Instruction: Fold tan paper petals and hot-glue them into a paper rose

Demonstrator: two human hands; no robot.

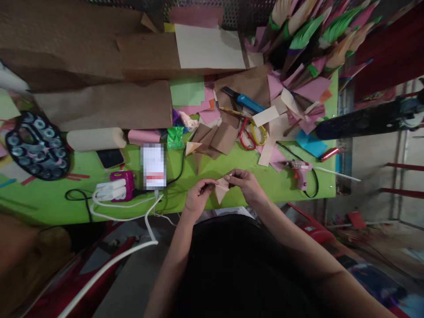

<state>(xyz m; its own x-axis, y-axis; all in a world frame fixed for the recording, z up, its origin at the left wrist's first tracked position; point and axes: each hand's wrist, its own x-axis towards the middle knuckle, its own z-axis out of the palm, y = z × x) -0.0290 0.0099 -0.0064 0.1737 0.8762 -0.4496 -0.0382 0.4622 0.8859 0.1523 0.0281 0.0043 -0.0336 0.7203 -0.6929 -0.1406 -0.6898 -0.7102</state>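
Observation:
A small piece of folded light-brown paper [221, 192] is held between my two hands above the front edge of the green table [179, 198]. My left hand [198, 197] pinches its left side with thumb and fingers. On the right side, my right hand [244, 184] grips the paper's upper corner. The paper tapers to a point at the bottom. Just beyond the hands lie folded brown paper pieces [223, 140] and a small peach paper cone [192, 148]. Scissors with red and yellow handles [247, 140] rest further back to the right.
A pink glue gun [302, 173] lies at right, near a red lighter [329, 154]. A blue utility knife [250, 104] sits among paper scraps. At left are a phone [153, 167], white cables [126, 217], a paper roll [96, 138] and a black tray [38, 145].

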